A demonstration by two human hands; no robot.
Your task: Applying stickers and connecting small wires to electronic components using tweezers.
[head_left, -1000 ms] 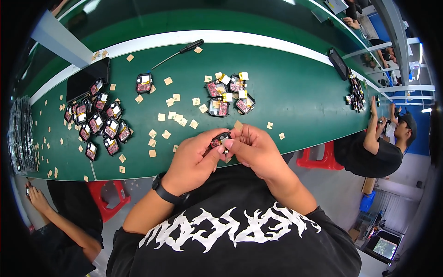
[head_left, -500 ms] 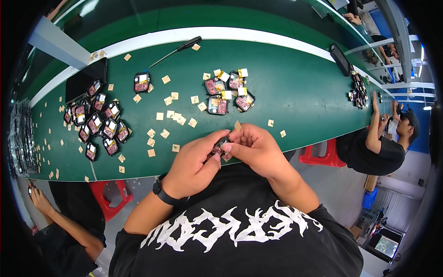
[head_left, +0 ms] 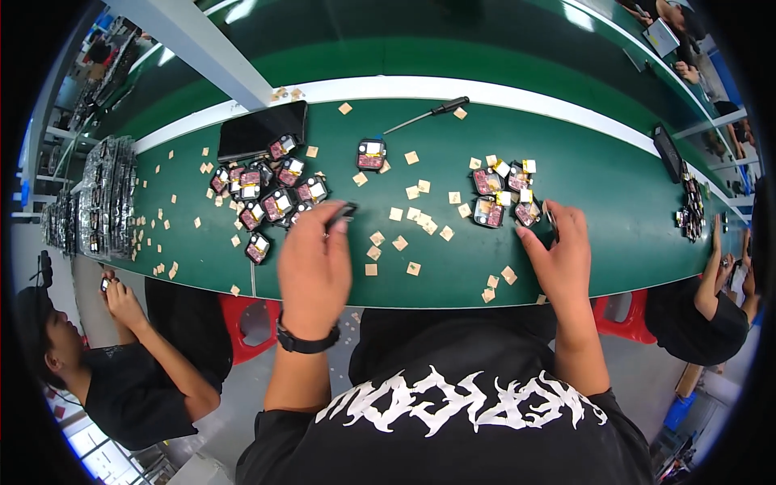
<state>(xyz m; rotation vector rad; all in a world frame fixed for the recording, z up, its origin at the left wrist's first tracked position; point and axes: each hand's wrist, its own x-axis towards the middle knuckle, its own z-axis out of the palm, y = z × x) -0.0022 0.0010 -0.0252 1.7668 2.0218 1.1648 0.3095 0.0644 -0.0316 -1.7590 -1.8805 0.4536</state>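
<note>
My left hand (head_left: pixel 314 263), with a black band on its wrist, is raised by the right side of a cluster of opened watch cases (head_left: pixel 279 204). Its fingers are closed round a small black watch case (head_left: pixel 343 213), seen nearly edge-on. My right hand (head_left: pixel 563 255) is at a smaller group of opened watch cases (head_left: pixel 488 212) with red circuit boards, white parts and yellow-taped pieces. Between its thumb and fingers is another dark watch case (head_left: pixel 552 220), mostly hidden, beside the nearest case of that group. A single opened watch case (head_left: pixel 372 153) lies farther back.
Small tan squares (head_left: pixel 414 213) are scattered over the green table (head_left: pixel 614 218). A black screwdriver (head_left: pixel 440 111) and a black tray (head_left: pixel 260 133) lie toward the back. Stacked clear trays (head_left: pixel 107 198) stand at the left end. People sit on both sides of me, near red stools (head_left: pixel 245 327).
My hands, earlier together over one watch case, have parted: the left toward the large cluster, the right to the smaller group. The head view has turned left.
</note>
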